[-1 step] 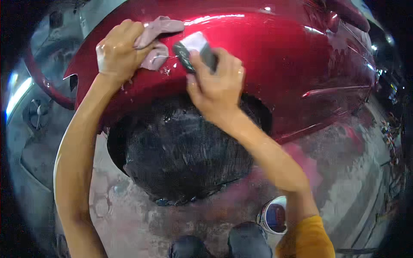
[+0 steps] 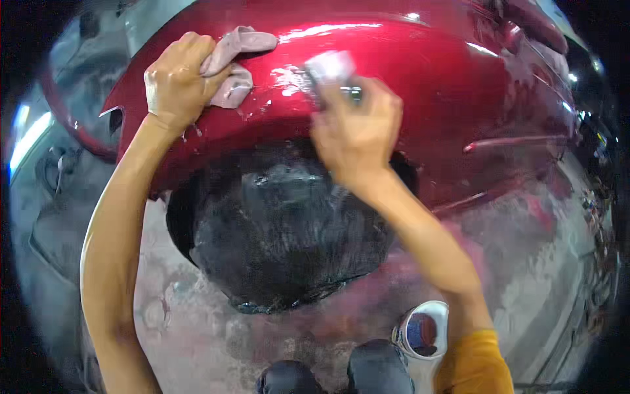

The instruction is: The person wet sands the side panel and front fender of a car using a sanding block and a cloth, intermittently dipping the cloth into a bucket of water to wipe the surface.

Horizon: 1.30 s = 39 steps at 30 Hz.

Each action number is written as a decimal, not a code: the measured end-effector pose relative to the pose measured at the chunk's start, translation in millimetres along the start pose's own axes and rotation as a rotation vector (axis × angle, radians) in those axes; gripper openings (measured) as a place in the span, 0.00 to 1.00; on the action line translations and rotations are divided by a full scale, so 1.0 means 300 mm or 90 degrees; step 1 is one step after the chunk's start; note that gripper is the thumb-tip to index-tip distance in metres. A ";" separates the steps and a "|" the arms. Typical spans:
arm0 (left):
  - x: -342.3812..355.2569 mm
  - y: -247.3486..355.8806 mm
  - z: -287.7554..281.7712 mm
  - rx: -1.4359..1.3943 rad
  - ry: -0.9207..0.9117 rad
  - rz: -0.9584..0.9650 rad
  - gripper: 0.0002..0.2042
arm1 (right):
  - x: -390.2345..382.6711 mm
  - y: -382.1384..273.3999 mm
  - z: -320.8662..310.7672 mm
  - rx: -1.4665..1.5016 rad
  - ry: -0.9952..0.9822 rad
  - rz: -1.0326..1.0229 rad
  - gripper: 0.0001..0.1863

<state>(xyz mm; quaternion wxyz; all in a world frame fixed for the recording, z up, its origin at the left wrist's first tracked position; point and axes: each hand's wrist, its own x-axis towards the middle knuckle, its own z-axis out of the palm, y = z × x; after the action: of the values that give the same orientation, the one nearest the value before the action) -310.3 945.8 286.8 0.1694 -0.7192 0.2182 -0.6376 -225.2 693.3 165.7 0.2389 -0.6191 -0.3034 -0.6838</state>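
My left hand (image 2: 178,79) is closed round a wet, pale pinkish-grey cloth (image 2: 233,88) and rests on the glossy red car fender (image 2: 420,85). The cloth's folds stick out to the right of my fingers. Farther right, my right hand (image 2: 361,128) grips a sanding block (image 2: 330,67), pale on top with dark grey sides. Motion blurs this hand and block against the fender, above the wheel arch. Water glistens on the red paint between the hands. Where the block meets the paint is hidden.
Black sheeting appears to cover the wheel (image 2: 289,230) under the fender. A white bucket (image 2: 440,312) with dark contents stands on the wet, red-stained floor (image 2: 190,315), beside my right arm. My dark-clad knees (image 2: 377,371) show at the bottom edge. A grey car panel lies left.
My right hand has slid to the right along the fender with the sanding block, leaving a bright wet patch in view. My left hand and the cloth stay nearly in place.
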 end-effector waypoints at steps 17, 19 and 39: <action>-0.275 -0.190 -0.052 0.080 -0.003 -0.139 0.11 | 0.067 0.100 0.089 -0.075 0.018 0.054 0.26; -0.280 -0.196 -0.049 0.124 0.023 -0.168 0.12 | 0.105 0.003 0.201 -0.205 -0.041 -0.006 0.23; -0.362 -0.237 -0.110 0.112 0.004 -0.516 0.12 | 0.194 -0.430 0.356 0.110 -0.072 -0.152 0.17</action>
<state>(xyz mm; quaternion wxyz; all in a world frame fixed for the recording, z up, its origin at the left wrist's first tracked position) -346.2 1064.7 236.4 -0.0353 -0.7275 -0.1375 -0.6713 -247.9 862.6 213.4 0.1910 -0.5933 -0.4452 -0.6429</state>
